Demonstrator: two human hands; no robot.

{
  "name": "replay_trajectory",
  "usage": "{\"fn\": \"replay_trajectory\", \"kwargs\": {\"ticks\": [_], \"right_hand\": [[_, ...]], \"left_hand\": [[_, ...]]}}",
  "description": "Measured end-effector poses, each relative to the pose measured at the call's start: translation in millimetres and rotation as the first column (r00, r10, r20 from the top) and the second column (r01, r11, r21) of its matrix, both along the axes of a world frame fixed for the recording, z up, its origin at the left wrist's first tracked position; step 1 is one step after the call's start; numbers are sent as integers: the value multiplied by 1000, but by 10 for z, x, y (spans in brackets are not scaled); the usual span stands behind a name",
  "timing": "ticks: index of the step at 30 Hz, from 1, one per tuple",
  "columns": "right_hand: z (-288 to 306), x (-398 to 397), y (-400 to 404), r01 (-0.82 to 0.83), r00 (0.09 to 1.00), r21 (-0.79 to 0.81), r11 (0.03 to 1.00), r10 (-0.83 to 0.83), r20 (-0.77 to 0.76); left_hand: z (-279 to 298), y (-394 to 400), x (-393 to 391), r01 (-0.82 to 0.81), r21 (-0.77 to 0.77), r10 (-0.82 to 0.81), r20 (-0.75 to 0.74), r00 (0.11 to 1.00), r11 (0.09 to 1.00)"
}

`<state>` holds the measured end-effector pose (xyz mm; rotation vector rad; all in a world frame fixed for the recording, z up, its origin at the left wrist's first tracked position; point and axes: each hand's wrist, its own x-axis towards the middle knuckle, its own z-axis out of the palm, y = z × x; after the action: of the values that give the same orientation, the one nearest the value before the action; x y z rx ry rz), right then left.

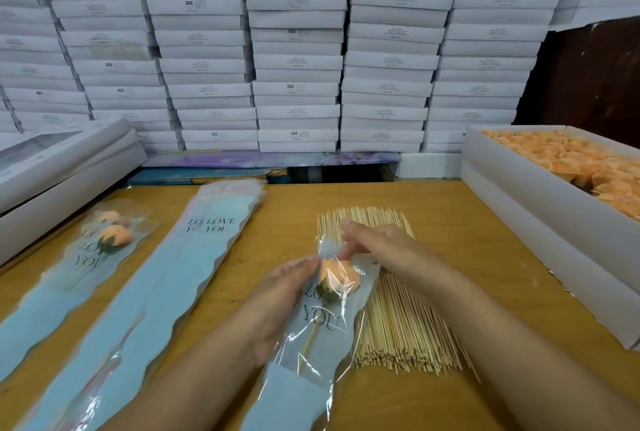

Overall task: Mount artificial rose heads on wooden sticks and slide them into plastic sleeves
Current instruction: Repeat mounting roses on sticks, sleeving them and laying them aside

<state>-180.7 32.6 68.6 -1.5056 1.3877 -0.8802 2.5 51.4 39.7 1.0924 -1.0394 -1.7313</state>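
A peach rose head (337, 279) on a thin wooden stick (310, 337) lies inside a clear and blue plastic sleeve (304, 365) printed "LOVE YOU". My left hand (277, 306) grips the sleeve from its left side beside the rose. My right hand (381, 250) pinches the sleeve's top edge above the rose. Under both hands lies a flat pile of wooden sticks (398, 330).
A stack of empty sleeves (166, 288) lies left of centre on the wooden table (460, 222). Finished sleeved roses (104, 243) lie at far left. A white box of peach rose heads (571, 160) stands at right. White boxes (294, 49) are stacked behind.
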Motion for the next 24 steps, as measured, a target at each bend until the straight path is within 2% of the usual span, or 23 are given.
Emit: {"fn": "replay_trajectory", "kwargs": {"ticks": [4, 7, 9, 10, 13, 15, 17, 20, 24], "right_hand": [[-11, -20, -34, 31, 1000, -10, 999, -31, 0], [-11, -12, -2, -51, 998, 23, 998, 52, -42], [-19, -17, 15, -94, 995, -10, 996, 93, -35], [-18, -28, 18, -75, 997, -45, 996, 75, -11], [-10, -88, -4, 122, 987, -102, 987, -111, 112], [-7, -126, 7, 153, 960, -2, 988, -148, 238], [-9, -126, 55, 63, 935, 115, 991, -99, 340], [-41, -74, 138, -70, 926, 206, 976, -13, 377], [-103, 11, 202, -122, 910, 247, 961, 9, 414]], "left_hand": [[-11, -14, 7, -7, -3, 7, -5, 1000, 1000], [-47, -23, 10, -4, -20, 5, 65, 998, 1000], [-53, -21, 13, -7, -35, 11, 91, 996, 999], [-52, -25, 13, -9, -36, 11, 75, 997, 999], [-23, -30, 27, -33, -2, 33, -55, 998, 999], [-4, -43, 41, -49, 13, 50, -103, 993, 999], [20, -39, 49, -58, 32, 62, -131, 989, 998], [38, -27, 43, -46, 41, 51, -149, 987, 998], [51, -20, 47, -20, 34, 25, -150, 988, 999]]}}
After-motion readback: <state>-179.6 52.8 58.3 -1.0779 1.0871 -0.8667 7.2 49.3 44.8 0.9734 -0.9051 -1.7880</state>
